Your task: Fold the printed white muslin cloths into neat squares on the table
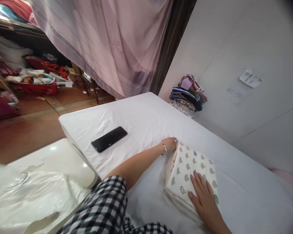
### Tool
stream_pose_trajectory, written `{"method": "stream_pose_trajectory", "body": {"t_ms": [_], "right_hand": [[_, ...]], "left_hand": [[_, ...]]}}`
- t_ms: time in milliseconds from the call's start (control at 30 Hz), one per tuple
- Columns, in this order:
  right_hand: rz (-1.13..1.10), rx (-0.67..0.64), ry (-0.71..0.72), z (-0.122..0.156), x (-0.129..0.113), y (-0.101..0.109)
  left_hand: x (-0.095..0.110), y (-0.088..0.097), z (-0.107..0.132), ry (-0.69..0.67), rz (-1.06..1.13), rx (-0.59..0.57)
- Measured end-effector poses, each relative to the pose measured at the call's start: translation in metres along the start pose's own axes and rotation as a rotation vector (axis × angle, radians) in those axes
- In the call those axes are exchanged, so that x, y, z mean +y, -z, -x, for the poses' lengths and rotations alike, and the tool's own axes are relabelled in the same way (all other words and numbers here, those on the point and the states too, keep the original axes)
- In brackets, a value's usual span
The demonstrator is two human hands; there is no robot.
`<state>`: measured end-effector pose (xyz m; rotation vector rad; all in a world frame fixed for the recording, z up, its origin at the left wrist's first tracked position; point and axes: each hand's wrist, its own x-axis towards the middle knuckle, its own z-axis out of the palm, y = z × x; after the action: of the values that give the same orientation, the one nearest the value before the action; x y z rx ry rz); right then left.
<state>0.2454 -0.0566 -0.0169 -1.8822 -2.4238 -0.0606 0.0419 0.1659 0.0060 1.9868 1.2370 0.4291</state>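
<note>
A folded white cloth (190, 158) with grey mushroom-like prints and a few coloured ones lies in thick layers on the white-covered table (136, 110). At its far left corner, my left hand (169, 145) has its fingers closed on the edge; a silver bracelet circles that wrist. The fingertips are partly hidden there. My right hand (203, 195) rests flat on top of the cloth near its lower right side, fingers stretched out. To the left of my left forearm lies a black phone (109, 139), apart from both hands.
A stack of folded fabrics (187, 97) stands against the white wall (234, 48). Clear plastic (44, 191) covers a lower white surface at left. Behind the table hangs a pink curtain (117, 42). A red basket (37, 87) full of items sits on the floor.
</note>
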Motion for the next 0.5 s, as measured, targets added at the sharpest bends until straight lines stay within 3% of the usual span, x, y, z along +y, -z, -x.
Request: {"method": "stream_pose_trajectory", "body": {"t_ms": [300, 500], "right_hand": [[0.004, -0.009, 0.010, -0.001, -0.004, 0.004], [-0.037, -0.002, 0.000, -0.003, -0.008, 0.009]], "left_hand": [[-0.005, -0.005, -0.016, -0.303, -0.104, -0.014], [-0.010, 0.001, -0.032, -0.199, -0.161, 0.101]]}}
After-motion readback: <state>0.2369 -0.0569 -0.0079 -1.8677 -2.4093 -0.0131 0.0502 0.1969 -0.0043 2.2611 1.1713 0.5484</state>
